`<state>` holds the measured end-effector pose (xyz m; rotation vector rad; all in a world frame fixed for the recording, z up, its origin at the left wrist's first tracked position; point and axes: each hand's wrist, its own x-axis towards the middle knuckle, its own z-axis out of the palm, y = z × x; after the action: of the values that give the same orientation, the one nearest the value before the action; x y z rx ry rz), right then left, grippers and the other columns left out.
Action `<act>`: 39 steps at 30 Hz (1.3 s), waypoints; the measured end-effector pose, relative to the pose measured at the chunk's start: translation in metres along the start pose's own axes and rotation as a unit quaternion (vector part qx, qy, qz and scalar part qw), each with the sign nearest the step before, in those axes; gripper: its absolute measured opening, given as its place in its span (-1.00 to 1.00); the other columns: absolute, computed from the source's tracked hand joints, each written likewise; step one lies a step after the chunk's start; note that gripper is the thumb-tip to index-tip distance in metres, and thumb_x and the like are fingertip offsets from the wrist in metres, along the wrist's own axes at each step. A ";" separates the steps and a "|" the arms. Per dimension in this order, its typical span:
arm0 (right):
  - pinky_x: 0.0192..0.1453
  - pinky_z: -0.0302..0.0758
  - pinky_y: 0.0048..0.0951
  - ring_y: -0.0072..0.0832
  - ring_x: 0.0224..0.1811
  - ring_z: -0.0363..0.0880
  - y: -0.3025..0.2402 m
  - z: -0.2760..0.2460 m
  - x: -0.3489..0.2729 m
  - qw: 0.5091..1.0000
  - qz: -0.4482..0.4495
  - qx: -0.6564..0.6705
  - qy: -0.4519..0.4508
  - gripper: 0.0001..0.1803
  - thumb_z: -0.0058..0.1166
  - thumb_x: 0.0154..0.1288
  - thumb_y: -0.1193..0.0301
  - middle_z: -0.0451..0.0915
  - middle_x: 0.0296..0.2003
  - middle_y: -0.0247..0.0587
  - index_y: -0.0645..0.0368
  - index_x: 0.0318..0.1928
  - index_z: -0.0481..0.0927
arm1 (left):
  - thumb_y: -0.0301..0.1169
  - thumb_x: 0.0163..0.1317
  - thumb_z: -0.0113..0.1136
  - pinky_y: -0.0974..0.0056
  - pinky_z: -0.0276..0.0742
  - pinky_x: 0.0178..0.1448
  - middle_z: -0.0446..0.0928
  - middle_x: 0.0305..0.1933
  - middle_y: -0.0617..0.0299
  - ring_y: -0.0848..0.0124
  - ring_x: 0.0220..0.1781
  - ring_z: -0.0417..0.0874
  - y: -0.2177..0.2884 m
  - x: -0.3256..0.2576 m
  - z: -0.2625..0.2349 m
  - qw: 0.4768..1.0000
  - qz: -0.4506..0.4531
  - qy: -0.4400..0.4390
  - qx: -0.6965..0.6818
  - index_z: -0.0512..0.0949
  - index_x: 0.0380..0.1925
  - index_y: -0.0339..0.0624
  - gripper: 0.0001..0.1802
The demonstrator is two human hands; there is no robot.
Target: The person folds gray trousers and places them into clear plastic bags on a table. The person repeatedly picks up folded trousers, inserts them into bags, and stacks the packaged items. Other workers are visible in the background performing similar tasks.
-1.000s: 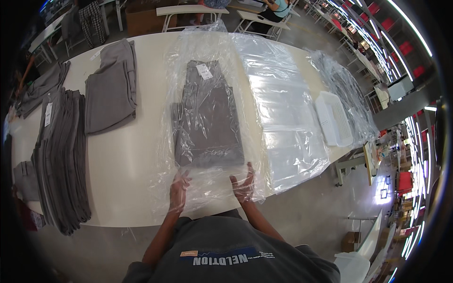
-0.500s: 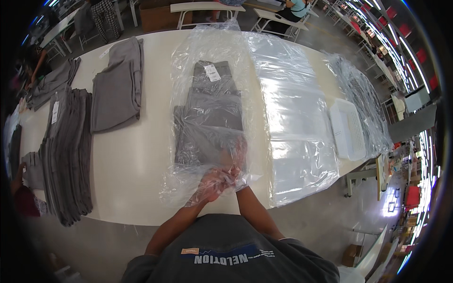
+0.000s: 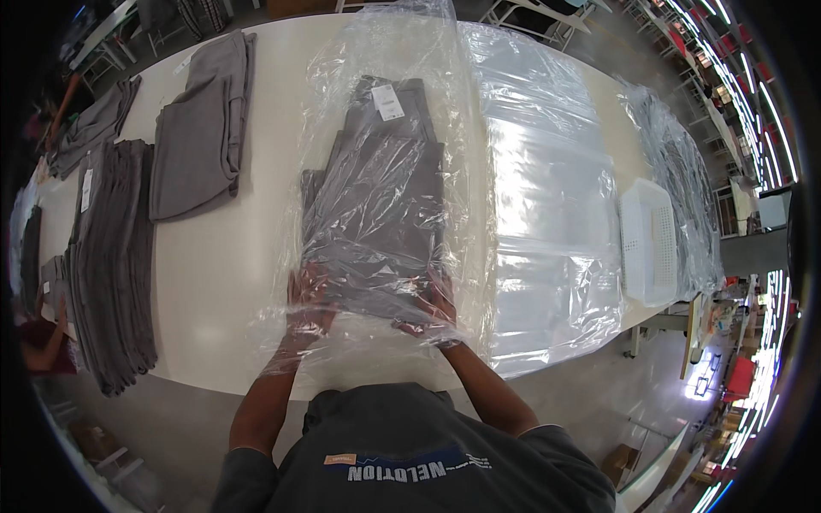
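Observation:
Folded grey trousers [image 3: 376, 197] with a white tag [image 3: 387, 102] near the far end lie inside a clear plastic bag [image 3: 342, 60] on the table. Both of my hands are inside the bag's near end, seen through the film. My left hand [image 3: 308, 299] grips the near left corner of the trousers, fingers partly blurred by the plastic. At the near right corner, my right hand [image 3: 434, 301] is closed on the fabric's edge. Creased film lies over both wrists.
Flat clear bags [image 3: 552, 205] lie in a stack to the right. Beyond are a white perforated basket [image 3: 648, 244] and bagged grey garments [image 3: 684, 179]. Grey trousers [image 3: 111, 265] are piled at the left, with another folded pair [image 3: 201, 128] behind. A person's arm [image 3: 53, 342] shows far left.
My hands, together near the bag's opening before, have spread apart to the garment's two near corners inside the bag. The trousers look flatter, with their near edge closer to me.

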<state>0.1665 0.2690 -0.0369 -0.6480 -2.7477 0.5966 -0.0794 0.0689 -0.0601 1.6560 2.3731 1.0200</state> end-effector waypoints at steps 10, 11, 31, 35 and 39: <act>0.42 0.11 0.23 0.16 0.40 0.15 0.030 -0.002 0.051 0.994 -0.002 0.026 0.104 -0.13 0.33 -0.01 0.16 0.10 0.41 0.20 -0.14 0.38 0.30 | -0.01 0.29 0.07 -0.29 -0.07 0.50 0.16 0.44 -0.13 -0.12 0.48 0.14 0.008 -0.008 -0.012 0.989 -0.005 -0.004 0.151 0.12 0.39 -0.24 -0.20; 0.42 0.12 0.23 0.16 0.41 0.15 0.038 0.007 0.052 0.986 -0.034 0.053 0.155 -0.12 0.32 0.00 0.15 0.09 0.42 0.20 -0.12 0.39 0.28 | -0.04 0.29 0.08 -0.28 -0.07 0.50 0.17 0.44 -0.11 -0.11 0.48 0.14 0.006 -0.005 -0.013 0.988 0.006 0.001 0.152 0.14 0.39 -0.21 -0.22; 0.39 0.16 0.21 0.14 0.31 0.28 -0.012 0.017 -0.031 0.998 -0.014 -0.049 0.048 -0.07 0.23 0.05 -0.05 0.28 0.29 0.15 0.01 0.40 0.25 | -0.12 0.30 0.05 -0.15 -0.13 0.56 0.20 0.43 -0.12 0.00 0.54 0.06 0.004 -0.055 -0.040 0.975 -0.042 -0.117 0.184 0.21 0.42 0.13 -0.33; 0.39 0.15 0.24 0.32 0.34 0.19 -0.037 0.026 -0.052 0.993 0.037 -0.025 0.112 -0.07 0.26 0.04 -0.06 0.15 0.33 0.39 0.08 0.38 0.28 | -0.10 0.29 0.04 -0.15 -0.12 0.56 0.20 0.43 -0.11 0.03 0.55 0.05 -0.002 -0.084 -0.037 0.976 -0.009 -0.080 0.204 0.20 0.43 0.08 -0.30; 0.40 0.15 0.24 0.41 0.35 0.13 -0.062 0.021 -0.067 0.991 0.103 -0.062 0.056 0.01 0.33 -0.04 -0.11 0.07 0.32 0.55 0.12 0.37 0.29 | -0.07 0.30 0.02 -0.14 -0.10 0.55 0.19 0.44 -0.10 0.05 0.54 0.06 -0.002 -0.091 -0.051 0.972 -0.008 -0.105 0.212 0.21 0.42 0.07 -0.31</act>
<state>0.1952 0.1792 -0.0374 -0.9730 -2.6466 0.4201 -0.0644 -0.0337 -0.0486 1.7557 2.5744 0.3191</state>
